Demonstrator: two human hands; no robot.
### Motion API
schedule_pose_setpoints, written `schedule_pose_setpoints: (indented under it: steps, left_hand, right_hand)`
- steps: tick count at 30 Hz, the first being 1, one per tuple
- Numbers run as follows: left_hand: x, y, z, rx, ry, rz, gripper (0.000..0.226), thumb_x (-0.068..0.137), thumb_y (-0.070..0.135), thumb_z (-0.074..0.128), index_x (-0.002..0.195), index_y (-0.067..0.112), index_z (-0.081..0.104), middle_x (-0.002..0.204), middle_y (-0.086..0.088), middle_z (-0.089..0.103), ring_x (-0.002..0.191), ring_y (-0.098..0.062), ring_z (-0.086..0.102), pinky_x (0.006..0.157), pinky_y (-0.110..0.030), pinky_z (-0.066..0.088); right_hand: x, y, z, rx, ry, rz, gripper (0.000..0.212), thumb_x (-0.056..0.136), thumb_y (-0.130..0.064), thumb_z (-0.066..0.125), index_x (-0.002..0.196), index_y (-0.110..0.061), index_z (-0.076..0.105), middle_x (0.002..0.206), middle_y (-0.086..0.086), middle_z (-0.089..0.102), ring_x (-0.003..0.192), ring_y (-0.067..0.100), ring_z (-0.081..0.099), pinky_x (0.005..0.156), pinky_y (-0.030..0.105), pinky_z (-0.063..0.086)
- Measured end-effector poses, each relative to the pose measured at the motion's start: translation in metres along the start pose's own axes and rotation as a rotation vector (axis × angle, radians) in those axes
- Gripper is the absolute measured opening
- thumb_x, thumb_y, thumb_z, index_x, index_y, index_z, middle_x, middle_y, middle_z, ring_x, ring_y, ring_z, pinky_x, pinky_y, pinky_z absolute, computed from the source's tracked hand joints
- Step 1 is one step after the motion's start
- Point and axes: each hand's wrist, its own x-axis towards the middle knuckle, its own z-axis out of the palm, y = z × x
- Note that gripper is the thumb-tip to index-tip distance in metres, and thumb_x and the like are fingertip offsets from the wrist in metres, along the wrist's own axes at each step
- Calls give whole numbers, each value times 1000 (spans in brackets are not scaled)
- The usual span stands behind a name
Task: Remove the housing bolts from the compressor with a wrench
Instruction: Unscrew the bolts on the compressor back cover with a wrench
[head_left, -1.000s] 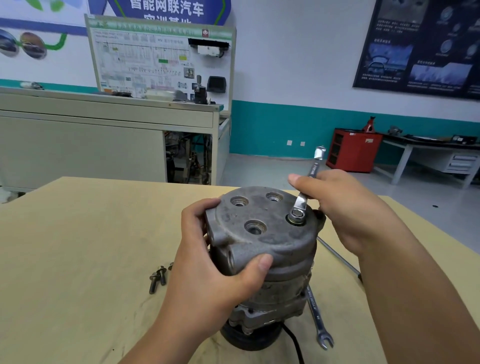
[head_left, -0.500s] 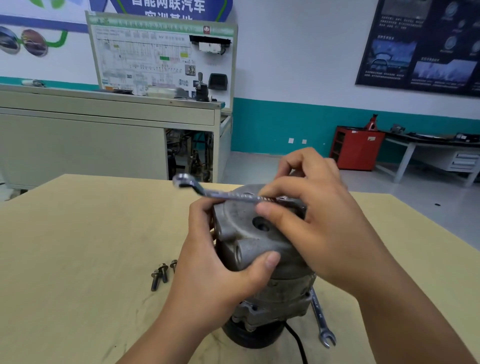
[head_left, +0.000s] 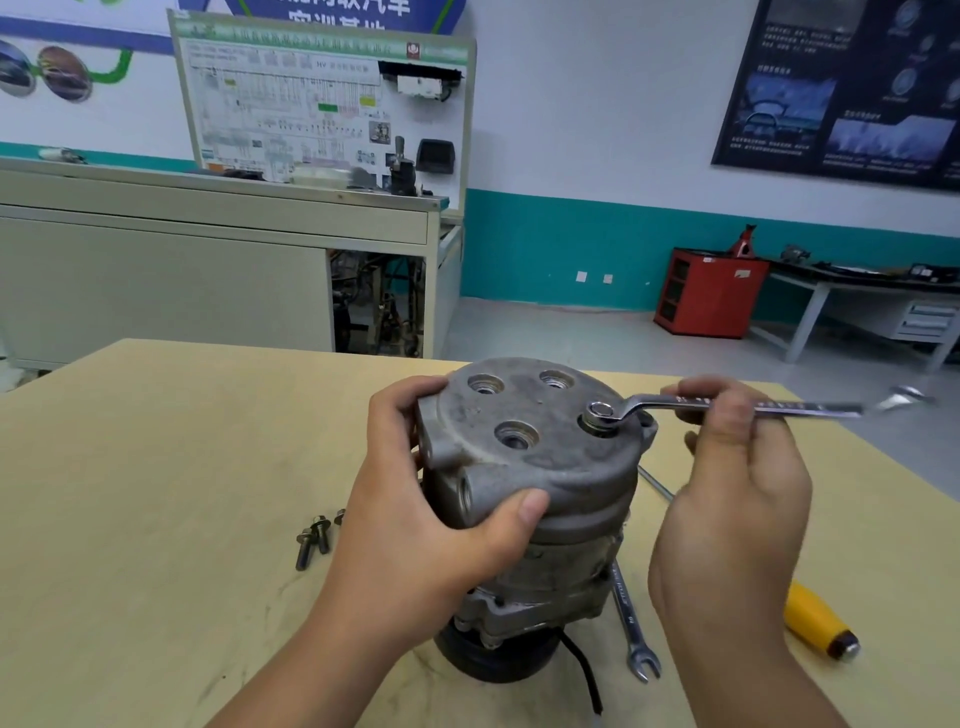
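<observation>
A grey metal compressor (head_left: 540, 467) stands upright on the tan table (head_left: 156, 493). My left hand (head_left: 415, 525) grips its upper housing from the left, thumb on the front rim. A silver wrench (head_left: 727, 406) points to the right, its ring end seated on a housing bolt (head_left: 600, 415) at the right of the top face. My right hand (head_left: 737, 483) pinches the wrench shaft between thumb and fingers. Three empty bolt holes show on the top face. Removed bolts (head_left: 314, 538) lie on the table, left of the compressor.
A second wrench (head_left: 631, 629) lies on the table by the compressor's right base. A yellow-handled screwdriver (head_left: 815, 621) lies further right, its shaft running behind my right hand. The compressor's black cable (head_left: 587, 675) trails toward the front edge. Workshop benches and a red cabinet (head_left: 706, 293) stand far behind.
The wrench swung from pointing back-right, round to the left across the top, and now points right with its ring end on the bolt. My left hand kept its grip.
</observation>
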Motion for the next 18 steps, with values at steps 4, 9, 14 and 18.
schedule_pose_setpoints:
  steps: [4,9,14,18]
  left_hand:
    - [-2,1,0,2,23,-18,67,45,55,70,103,60,37,112,28,57,99,2,62,74,-13,50]
    - [-2,3,-1,19,37,-24,65,45,56,68,101,62,36,110,31,55,98,5,60,71,-9,47]
    - [-2,5,0,38,30,-28,66,45,58,69,103,60,36,111,30,55,99,5,60,72,-13,50]
    - [-3,5,1,49,28,-35,69,46,59,69,107,57,36,112,28,55,99,3,61,76,-29,54]
  right_hand:
    - [29,-9,7,32,-190,359,33,97,-31,49,71,-16,61,63,-15,62,64,-8,55,60,13,43]
    - [55,-25,13,-118,-586,418,34,92,-26,56,60,-16,50,43,-21,53,52,-8,54,57,16,44]
    - [67,-31,17,-234,-643,451,31,89,-29,61,63,-15,52,64,-5,54,66,8,50,60,26,33]
    - [66,-33,22,-300,-656,437,31,89,-31,61,65,-13,52,63,-3,53,61,8,49,57,27,35]
